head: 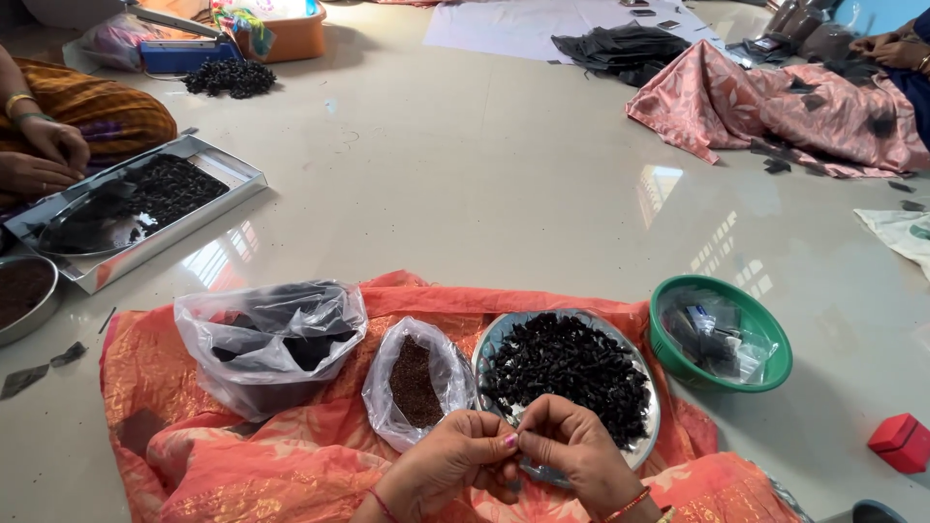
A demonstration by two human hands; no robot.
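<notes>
Orange cloth (194, 446): under both hands.
Metal plate (651, 426), heaped black pieces (567, 373): just beyond hands.
Clear bag, dark contents (266, 339): far left of hands.
Green bowl (770, 373): right of hands.
Small bag, brown grains (417, 383): just beyond left hand.
Left hand (450, 460), right hand (572, 450): fingertips pressed together, pinching something tiny; cannot tell what.

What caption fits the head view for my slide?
Left hand and right hand pinch something small together above a steel plate of black pieces, on an orange cloth.

Just past our fingertips we see a round metal plate (494, 341) heaped with small black crumpled pieces (567, 373). It lies flat on the orange cloth (145, 387).
</notes>
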